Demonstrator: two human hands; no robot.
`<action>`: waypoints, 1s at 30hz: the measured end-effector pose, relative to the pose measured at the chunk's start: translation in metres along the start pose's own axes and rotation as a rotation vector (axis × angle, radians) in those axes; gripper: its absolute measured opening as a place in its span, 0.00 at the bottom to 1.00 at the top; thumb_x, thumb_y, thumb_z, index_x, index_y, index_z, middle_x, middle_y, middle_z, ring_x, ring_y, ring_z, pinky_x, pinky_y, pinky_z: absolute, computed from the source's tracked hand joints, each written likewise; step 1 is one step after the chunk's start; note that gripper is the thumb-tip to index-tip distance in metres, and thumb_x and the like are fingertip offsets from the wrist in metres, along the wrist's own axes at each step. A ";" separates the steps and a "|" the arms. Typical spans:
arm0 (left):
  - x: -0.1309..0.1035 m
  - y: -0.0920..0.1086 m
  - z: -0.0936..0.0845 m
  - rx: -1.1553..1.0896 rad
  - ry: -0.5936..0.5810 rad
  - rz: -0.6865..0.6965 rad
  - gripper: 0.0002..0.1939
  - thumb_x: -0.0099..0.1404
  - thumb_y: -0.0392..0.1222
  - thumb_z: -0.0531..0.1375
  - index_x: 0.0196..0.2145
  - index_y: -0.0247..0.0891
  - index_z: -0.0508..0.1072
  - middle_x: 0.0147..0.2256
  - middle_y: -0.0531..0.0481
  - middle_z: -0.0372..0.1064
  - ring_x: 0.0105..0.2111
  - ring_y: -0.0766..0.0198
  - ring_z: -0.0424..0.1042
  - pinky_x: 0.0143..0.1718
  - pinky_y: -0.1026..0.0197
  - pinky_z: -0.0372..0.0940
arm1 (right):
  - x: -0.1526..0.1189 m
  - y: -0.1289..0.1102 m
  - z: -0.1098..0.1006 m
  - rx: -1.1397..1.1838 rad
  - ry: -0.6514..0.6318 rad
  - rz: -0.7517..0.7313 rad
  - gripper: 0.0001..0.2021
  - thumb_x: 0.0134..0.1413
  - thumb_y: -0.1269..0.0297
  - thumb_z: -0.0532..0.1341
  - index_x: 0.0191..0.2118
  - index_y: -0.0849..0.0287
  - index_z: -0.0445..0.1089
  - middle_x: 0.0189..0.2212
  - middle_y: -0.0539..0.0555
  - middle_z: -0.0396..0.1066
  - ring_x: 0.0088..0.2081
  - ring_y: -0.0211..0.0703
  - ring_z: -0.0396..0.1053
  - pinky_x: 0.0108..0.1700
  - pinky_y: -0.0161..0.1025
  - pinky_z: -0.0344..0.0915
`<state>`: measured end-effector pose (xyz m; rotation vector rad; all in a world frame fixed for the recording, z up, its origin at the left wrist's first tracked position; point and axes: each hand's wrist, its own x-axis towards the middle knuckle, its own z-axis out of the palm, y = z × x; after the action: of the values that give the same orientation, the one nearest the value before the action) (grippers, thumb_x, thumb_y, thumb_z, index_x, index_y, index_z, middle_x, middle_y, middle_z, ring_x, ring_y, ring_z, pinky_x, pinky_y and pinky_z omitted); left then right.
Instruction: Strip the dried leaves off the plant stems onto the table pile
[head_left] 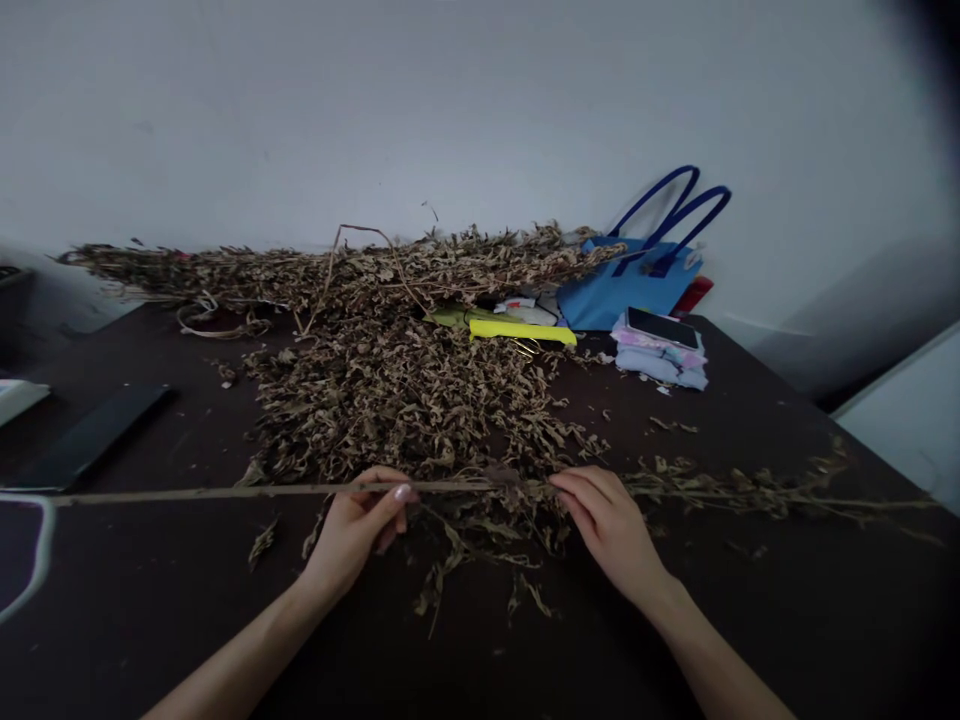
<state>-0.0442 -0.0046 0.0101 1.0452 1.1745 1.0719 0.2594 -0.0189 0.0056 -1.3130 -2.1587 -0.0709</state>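
Observation:
A long dried plant stalk (202, 493) lies sideways across the front of the dark table, bare on the left and leafy toward the right. My left hand (365, 515) is closed around its bare part, thumb on top. Farther right, my right hand (604, 510) has its fingers pressed together on the stalk where the withered leaves begin. Curled leaves hang from the stalk between the two hands. Just beyond them spreads a heap of loose dried leaves (397, 400).
A big bundle of dried stalks (247, 272) rests at the back by the wall. Right of it stand a blue bag (600, 295), a yellow-handled tool (521, 331) and a phone (661, 327) on folded cloths (660, 365). A dark flat object (94, 430) lies at left.

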 end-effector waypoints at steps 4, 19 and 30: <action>0.000 0.001 0.000 -0.083 0.036 -0.011 0.19 0.60 0.55 0.57 0.25 0.33 0.68 0.22 0.51 0.66 0.16 0.73 0.59 0.13 0.71 0.50 | -0.001 0.000 -0.001 0.002 -0.001 0.001 0.10 0.59 0.70 0.54 0.45 0.56 0.67 0.39 0.56 0.69 0.42 0.45 0.66 0.44 0.46 0.63; -0.001 -0.002 -0.003 0.173 0.016 0.109 0.12 0.62 0.46 0.57 0.29 0.33 0.72 0.19 0.54 0.66 0.19 0.72 0.63 0.21 0.70 0.59 | -0.002 0.005 0.001 -0.010 0.016 0.017 0.11 0.59 0.69 0.54 0.46 0.56 0.66 0.40 0.56 0.69 0.42 0.45 0.66 0.45 0.45 0.64; 0.000 -0.003 -0.005 0.087 0.059 0.106 0.17 0.64 0.51 0.54 0.28 0.33 0.71 0.17 0.54 0.64 0.14 0.74 0.59 0.15 0.71 0.55 | -0.003 0.004 0.000 -0.012 0.024 0.026 0.10 0.59 0.69 0.55 0.45 0.56 0.67 0.40 0.55 0.69 0.42 0.44 0.66 0.45 0.44 0.63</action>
<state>-0.0492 -0.0047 0.0069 1.1610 1.2331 1.1497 0.2634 -0.0189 0.0031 -1.3404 -2.1237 -0.0891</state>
